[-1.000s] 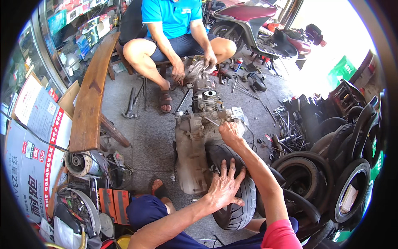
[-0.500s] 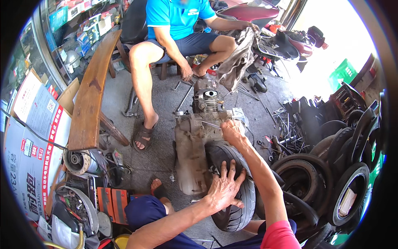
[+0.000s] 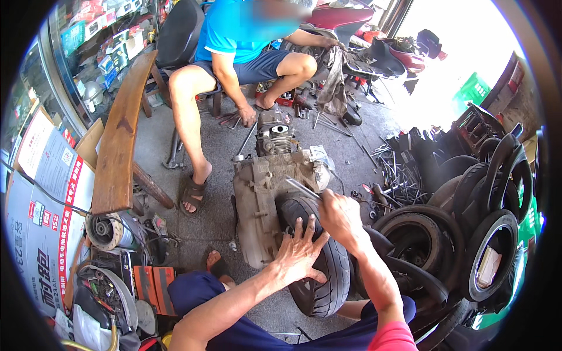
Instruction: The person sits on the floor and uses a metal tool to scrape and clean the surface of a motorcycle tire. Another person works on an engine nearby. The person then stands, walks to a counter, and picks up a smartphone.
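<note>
My left hand [image 3: 298, 254] rests on the black tyre [image 3: 331, 289] with its fingers spread. My right hand [image 3: 339, 216] is closed on a slim metal tool [image 3: 301, 188], whose shaft points up-left over the dusty scooter engine [image 3: 254, 199] that carries the wheel. The finned cylinder [image 3: 275, 140] stands at the engine's far end, with a port opening on top.
A person [image 3: 237, 41] in a blue shirt sits beyond the engine, holding a grey rag [image 3: 336, 82]. A wooden bench [image 3: 120, 152] and cartons [image 3: 50, 193] are left; loose tyres [image 3: 492, 251] and metal rods [image 3: 386, 167] are right. A red scooter [image 3: 345, 17] stands behind.
My right hand has moved lower and right with the tool. The co-worker has leaned forward; the rag has risen into view, then moved back. The whole view has shifted slightly.
</note>
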The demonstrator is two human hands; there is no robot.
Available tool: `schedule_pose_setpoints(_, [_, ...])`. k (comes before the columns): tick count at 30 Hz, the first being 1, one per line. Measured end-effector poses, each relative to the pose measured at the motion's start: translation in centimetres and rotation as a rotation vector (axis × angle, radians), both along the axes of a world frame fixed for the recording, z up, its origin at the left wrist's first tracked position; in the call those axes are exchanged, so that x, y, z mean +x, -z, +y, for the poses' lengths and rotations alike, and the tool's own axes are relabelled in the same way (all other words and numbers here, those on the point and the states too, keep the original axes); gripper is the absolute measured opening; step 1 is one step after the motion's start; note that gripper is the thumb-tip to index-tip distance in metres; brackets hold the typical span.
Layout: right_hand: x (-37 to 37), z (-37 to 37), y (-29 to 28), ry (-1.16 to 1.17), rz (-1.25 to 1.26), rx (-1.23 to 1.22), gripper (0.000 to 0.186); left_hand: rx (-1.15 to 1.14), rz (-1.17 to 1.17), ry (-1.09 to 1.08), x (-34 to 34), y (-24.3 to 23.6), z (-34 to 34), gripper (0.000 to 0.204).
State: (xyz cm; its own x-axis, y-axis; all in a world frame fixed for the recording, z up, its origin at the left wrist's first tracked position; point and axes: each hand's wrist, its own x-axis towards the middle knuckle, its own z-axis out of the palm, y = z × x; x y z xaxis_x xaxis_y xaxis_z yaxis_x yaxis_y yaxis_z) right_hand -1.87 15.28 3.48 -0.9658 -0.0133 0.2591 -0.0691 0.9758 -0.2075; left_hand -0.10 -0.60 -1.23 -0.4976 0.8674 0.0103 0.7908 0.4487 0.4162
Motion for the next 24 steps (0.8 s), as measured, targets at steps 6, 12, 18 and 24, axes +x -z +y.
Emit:
schedule_pose_setpoints(6, [8.9,3.2,-0.9,0.125,-0.008,-0.044,0.014,0.037,0.032,-0.032,0.3,0.3,0.2,0.129])
schedule_pose_setpoints(12, [10.1,4.4,-0.6,0.095,-0.004,-0.102,0.015,0.049,0.000,-0.054,0.8,0.6,-0.3,0.125])
schedule_pose_setpoints(18, [11.1,2.8,2.7,-0.022,0.003,-0.166,0.015,0.062,-0.051,-0.033,0.8,-0.3,-0.5,0.123])
schedule_pose_setpoints(24, [11.8,1.7,3.3,-0.024,0.066,-0.022,0.016,0.126,-0.038,-0.029,0.8,0.3,-0.5,0.116])
